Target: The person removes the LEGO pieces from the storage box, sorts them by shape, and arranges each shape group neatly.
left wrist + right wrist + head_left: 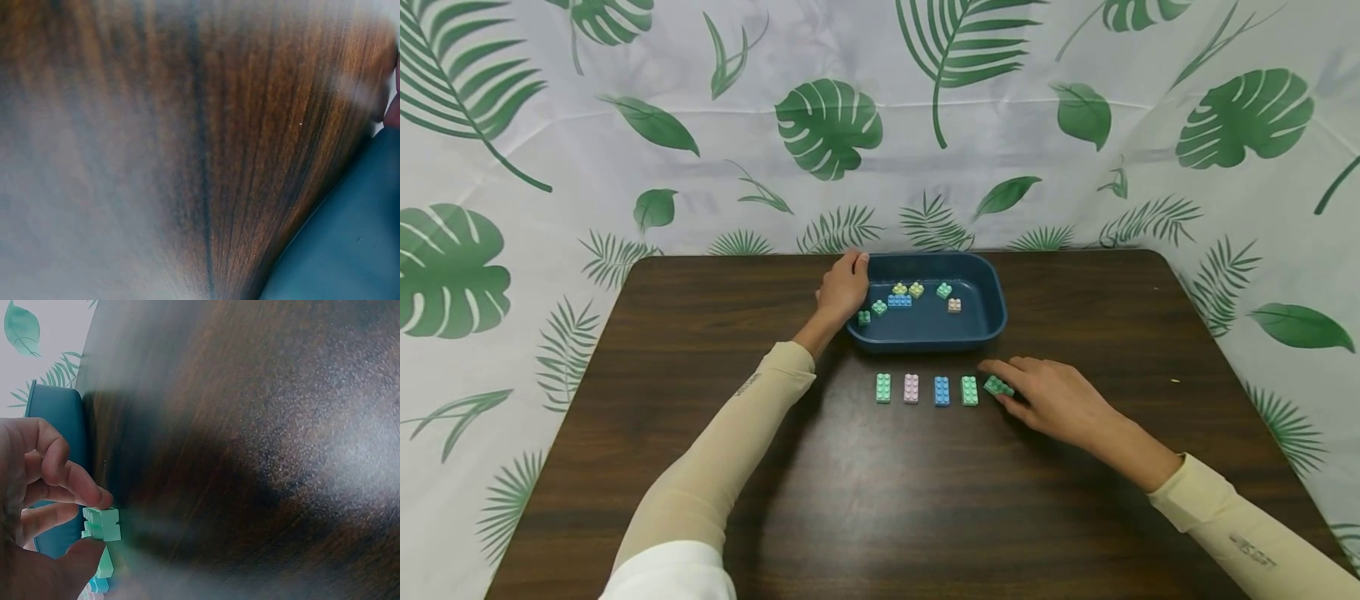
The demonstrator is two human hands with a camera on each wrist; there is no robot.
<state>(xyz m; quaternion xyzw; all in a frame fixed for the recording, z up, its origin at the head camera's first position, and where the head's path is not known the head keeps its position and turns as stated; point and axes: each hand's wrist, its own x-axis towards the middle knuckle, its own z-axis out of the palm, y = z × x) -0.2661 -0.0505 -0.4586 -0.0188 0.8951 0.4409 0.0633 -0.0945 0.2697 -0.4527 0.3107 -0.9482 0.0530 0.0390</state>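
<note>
My left hand [844, 287] grips the left rim of a dark blue tray [925, 345]; in the left wrist view only bits of fingers show at the right edge. With thumb and index finger, my right hand [1051, 397] pinches a green toy building brick [998, 386] at the right end of a row. It sits turned at an angle in the head view. To its left, spaced apart, lie a light green brick [969, 391], a blue brick [942, 391], a pink brick [911, 389] and another light green brick [883, 388].
Inside the tray are smaller bricks: yellow ones [916, 289], several green ones [944, 290], a pale peach one [954, 306], plus a longer blue brick [900, 301]. The dark wooden table [880, 500] ends at a leaf-printed cloth [827, 192] behind the tray.
</note>
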